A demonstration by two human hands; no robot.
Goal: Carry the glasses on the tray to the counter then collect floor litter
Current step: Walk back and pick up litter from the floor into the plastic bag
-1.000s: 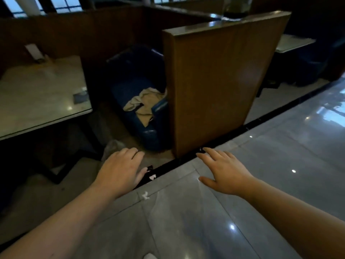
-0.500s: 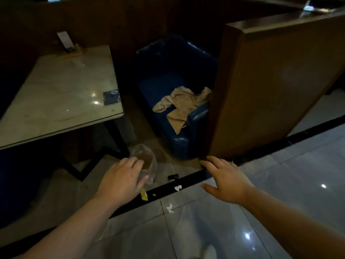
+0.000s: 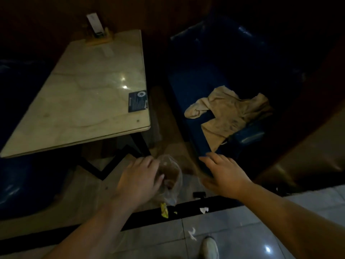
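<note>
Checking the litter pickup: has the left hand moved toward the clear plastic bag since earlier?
Yes. The left hand has come forward past the black floor strip and reaches the plastic bag.

The scene is dim, with the upper corners and left side sunk in near-black shadow. The pale table [image 3: 89, 101] is the brightest surface and carries a small white glare spot from an overhead light. Another glint sits on the glossy floor tile [image 3: 268, 249] at the lower right. The blue seat [image 3: 220, 71] fades into darkness at its back. Detail is soft and grainy, and the wide lens bends lines near the edges.
</note>
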